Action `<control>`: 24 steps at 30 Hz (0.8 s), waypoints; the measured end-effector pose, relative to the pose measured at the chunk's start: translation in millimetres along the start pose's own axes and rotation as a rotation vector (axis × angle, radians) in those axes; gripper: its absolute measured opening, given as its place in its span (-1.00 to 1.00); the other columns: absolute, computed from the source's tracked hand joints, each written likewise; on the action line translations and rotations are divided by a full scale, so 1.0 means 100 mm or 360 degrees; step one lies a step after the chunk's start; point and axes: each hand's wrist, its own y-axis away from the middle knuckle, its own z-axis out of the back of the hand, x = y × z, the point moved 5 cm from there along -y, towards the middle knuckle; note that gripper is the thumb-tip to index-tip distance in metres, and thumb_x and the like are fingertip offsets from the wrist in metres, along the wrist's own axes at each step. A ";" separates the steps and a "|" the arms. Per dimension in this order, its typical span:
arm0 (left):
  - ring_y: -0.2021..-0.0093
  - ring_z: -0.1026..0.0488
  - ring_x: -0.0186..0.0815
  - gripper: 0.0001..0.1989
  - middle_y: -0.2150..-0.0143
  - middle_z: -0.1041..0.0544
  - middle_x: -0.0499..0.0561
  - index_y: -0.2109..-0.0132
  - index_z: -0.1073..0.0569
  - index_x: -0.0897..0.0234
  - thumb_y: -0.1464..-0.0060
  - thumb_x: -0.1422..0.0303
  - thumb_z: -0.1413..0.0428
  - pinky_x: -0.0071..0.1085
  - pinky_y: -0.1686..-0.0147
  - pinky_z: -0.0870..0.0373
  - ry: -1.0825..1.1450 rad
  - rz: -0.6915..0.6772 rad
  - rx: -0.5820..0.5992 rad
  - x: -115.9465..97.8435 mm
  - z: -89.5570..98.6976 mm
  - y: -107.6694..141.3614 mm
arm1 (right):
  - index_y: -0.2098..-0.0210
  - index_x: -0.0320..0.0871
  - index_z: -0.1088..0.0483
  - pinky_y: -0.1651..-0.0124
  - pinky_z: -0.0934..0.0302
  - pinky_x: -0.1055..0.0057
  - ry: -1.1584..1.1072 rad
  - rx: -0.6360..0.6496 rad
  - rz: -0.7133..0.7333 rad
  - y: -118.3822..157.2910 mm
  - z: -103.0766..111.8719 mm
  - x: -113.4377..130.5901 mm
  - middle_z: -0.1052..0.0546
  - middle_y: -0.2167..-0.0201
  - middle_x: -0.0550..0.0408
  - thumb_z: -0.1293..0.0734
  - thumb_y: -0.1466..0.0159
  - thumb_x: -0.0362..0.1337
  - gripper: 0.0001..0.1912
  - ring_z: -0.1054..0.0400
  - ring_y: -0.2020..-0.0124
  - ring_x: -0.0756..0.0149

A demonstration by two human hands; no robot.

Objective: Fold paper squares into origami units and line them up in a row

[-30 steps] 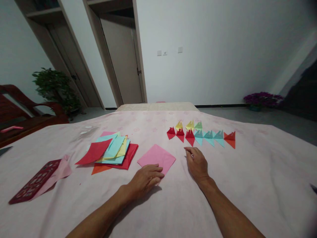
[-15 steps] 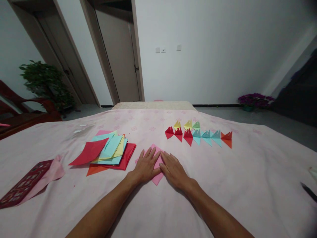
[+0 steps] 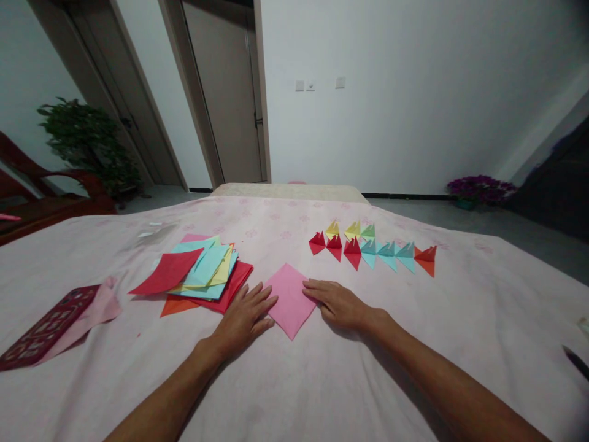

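A square of pink origami paper (image 3: 291, 304) lies flat on the cloth, turned so one corner points toward me. My left hand (image 3: 245, 316) rests palm down at its left corner, fingers spread and fingertips on the edge. On the opposite side my right hand (image 3: 338, 302) touches the right corner with its fingers stretched out. Beyond and to the left is a loose pile of coloured paper sheets (image 3: 207, 270) in red, blue, yellow and orange. Folded paper birds (image 3: 352, 250) stand in two rows at the back right.
A pink patterned tablecloth (image 3: 414, 368) covers the table. At the left lies a dark red patterned packet (image 3: 50, 325) with pink material beside it. A clear plastic wrapper (image 3: 159, 233) sits behind the paper pile. A dark pointed object (image 3: 575, 362) lies at the right edge.
Both hands have slid outward from the middle of the pink paper to its left and right corners, uncovering its surface. The camera view has shifted slightly.
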 end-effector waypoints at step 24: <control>-0.03 -0.53 -0.13 -0.75 -0.05 -0.58 0.08 -0.02 -0.54 0.15 -0.25 0.38 -0.06 -0.10 -0.02 -0.48 0.0014 -0.0151 -0.0167 -0.29 -0.03 -0.35 | -0.05 -0.12 -0.43 -0.09 -0.29 0.14 0.0356 -0.0463 0.0164 0.35 0.14 -0.01 -0.56 0.00 -0.06 -0.26 -0.30 -0.42 -0.65 -0.42 -0.03 0.15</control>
